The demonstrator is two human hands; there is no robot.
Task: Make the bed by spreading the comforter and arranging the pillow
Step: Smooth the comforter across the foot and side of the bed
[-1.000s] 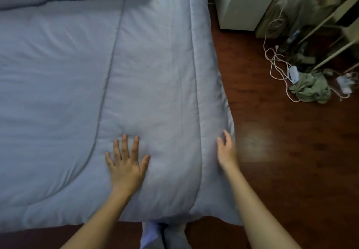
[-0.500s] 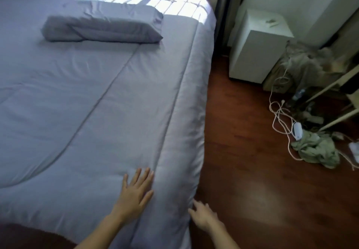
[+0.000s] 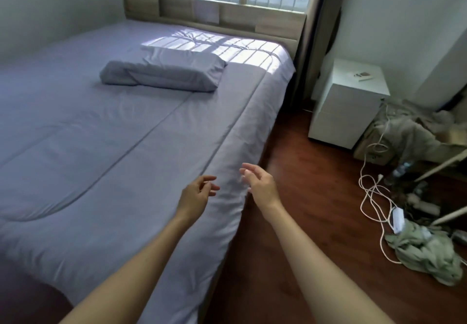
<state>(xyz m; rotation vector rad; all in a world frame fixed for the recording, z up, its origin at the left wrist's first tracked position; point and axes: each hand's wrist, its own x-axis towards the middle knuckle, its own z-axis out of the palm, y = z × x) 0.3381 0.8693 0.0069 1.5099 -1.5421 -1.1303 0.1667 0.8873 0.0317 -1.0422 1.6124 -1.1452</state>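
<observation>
Hands raised above the comforter's near right edge, fingers loosely apart, holding nothing.

Left hand [image 3: 195,194] and right hand [image 3: 261,184] hover over the comforter [image 3: 121,146]; judged best: press flat, sweep creases outward toward the pillow [image 3: 164,71], lying askew by the headboard [image 3: 227,14].

Lavender-grey comforter [image 3: 106,162], matching pillow [image 3: 164,71]
</observation>
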